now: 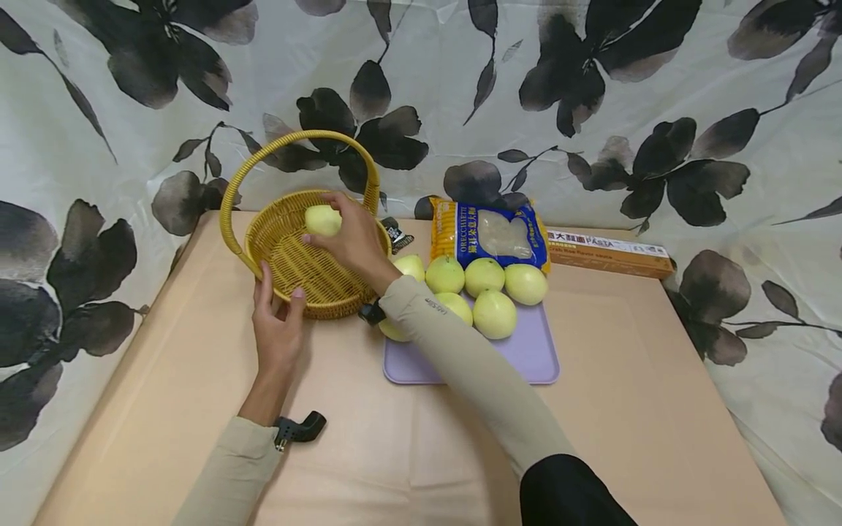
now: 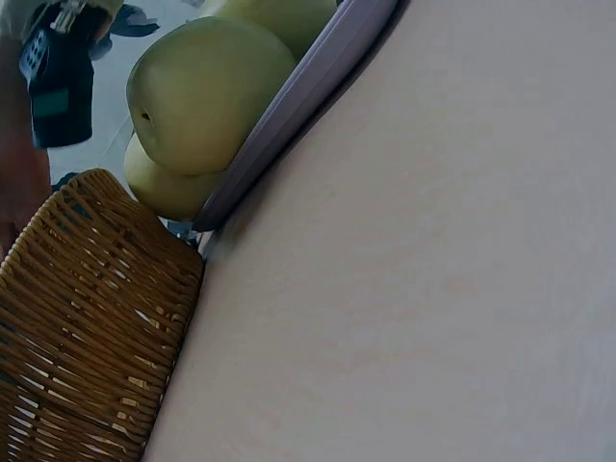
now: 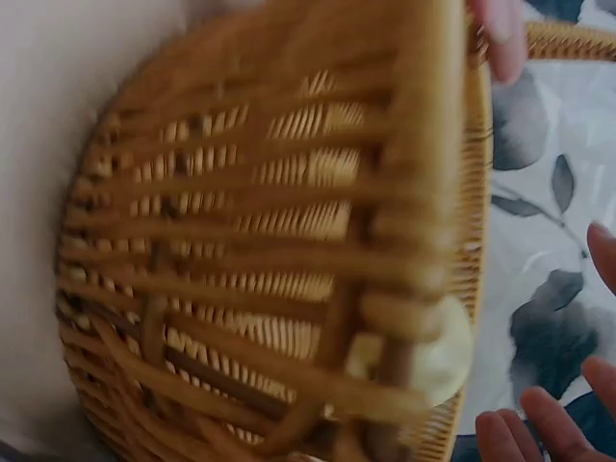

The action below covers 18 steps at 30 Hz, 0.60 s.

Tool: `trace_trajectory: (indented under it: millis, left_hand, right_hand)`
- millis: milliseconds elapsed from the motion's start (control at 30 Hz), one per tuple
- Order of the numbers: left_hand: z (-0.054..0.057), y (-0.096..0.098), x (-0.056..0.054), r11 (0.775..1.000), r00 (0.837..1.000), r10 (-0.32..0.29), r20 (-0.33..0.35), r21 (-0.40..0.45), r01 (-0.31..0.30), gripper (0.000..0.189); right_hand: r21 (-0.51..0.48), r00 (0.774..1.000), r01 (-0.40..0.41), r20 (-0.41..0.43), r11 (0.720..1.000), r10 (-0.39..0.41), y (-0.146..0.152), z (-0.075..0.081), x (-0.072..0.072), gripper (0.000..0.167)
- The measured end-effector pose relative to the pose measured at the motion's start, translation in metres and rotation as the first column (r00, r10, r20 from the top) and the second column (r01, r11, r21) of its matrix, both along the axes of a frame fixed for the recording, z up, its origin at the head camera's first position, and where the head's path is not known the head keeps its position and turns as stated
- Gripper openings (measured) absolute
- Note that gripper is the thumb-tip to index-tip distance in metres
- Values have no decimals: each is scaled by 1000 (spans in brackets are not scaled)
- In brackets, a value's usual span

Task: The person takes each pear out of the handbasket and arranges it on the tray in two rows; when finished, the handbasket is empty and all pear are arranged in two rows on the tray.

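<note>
A round wicker basket (image 1: 316, 292) with a tall arched handle stands at the back left of the table. My left hand (image 1: 278, 332) holds its near left rim, thumb at the front and fingers along the outer side. Inside the basket, near its far side, is a pale yellow-green round pear (image 1: 322, 220). Over the basket reaches my right hand (image 1: 355, 237), with thumb and forefinger spread about the pear. The right wrist view has those fingers (image 3: 549, 423) apart from the pear (image 3: 448, 356), which shows partly behind the woven wall.
Several similar pears (image 1: 495, 315) sit on a lilac tray (image 1: 536, 358) right of the basket. Behind them lie a blue and yellow pasta bag (image 1: 490, 234) and a long pasta box (image 1: 608, 254). A small black packet (image 1: 397, 235) lies beside the basket. Floral cloth (image 1: 460, 95) hangs behind.
</note>
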<state>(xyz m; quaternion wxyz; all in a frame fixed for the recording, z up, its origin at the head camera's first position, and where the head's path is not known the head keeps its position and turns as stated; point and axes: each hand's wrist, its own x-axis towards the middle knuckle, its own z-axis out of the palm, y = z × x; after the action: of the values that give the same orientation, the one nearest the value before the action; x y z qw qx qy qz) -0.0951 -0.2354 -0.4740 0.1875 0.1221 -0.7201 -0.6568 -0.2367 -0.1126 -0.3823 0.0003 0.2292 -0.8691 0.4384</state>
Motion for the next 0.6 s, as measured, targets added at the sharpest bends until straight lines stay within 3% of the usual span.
trace_trajectory:
  millis: [200, 400, 600]
  left_hand:
    - [1, 2, 1, 1000, 1000, 0, -8, 18, 0, 75]
    - [0, 3, 1, 1000, 1000, 1, -28, 14, 0, 76]
    - [2, 2, 1, 1000, 1000, 10, -27, 0, -10, 74]
  right_hand:
    - [90, 999, -36, 30, 995, 33, -6, -11, -23, 76]
    - [150, 995, -84, 67, 985, 74, -7, -15, -34, 79]
    - [332, 989, -146, 57, 932, 135, -11, -17, -42, 79]
